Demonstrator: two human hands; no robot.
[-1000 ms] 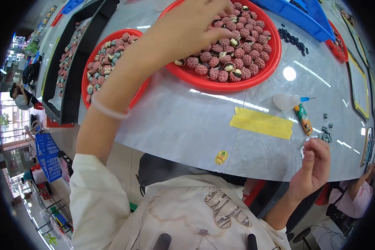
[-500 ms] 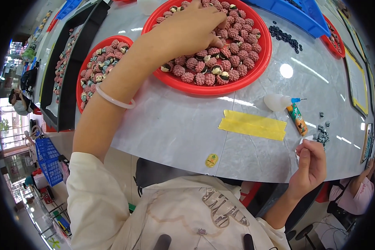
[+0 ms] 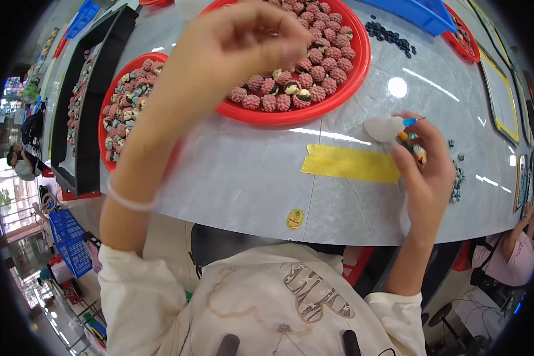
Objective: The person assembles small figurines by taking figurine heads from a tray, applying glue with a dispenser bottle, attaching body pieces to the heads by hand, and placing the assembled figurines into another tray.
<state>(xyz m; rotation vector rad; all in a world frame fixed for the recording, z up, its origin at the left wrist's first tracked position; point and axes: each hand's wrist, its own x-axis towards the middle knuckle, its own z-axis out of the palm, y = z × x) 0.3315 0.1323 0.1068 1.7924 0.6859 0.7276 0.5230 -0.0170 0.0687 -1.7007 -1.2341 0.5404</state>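
Observation:
My left hand is raised over the near left side of a large red round tray. Its fingers are curled together, and whatever they may hold is hidden. Pink ridged shell-shaped pieces fill the tray, some with black and cream parts showing. My right hand reaches toward a small white squeeze bottle with a blue needle tip, thumb and fingers spread around its tip end. A colourful tube lies partly hidden behind that hand. Small grey-blue pieces lie just right of it.
Yellow tape strips are stuck to the grey marbled table. Small black rings lie beside a blue bin. At left stand a smaller red tray of pink and blue pieces and a long black tray.
My left hand has lifted off the pieces in the red tray and come back toward me. My right hand has moved forward from the table's near edge to the bottle, its fingers spreading.

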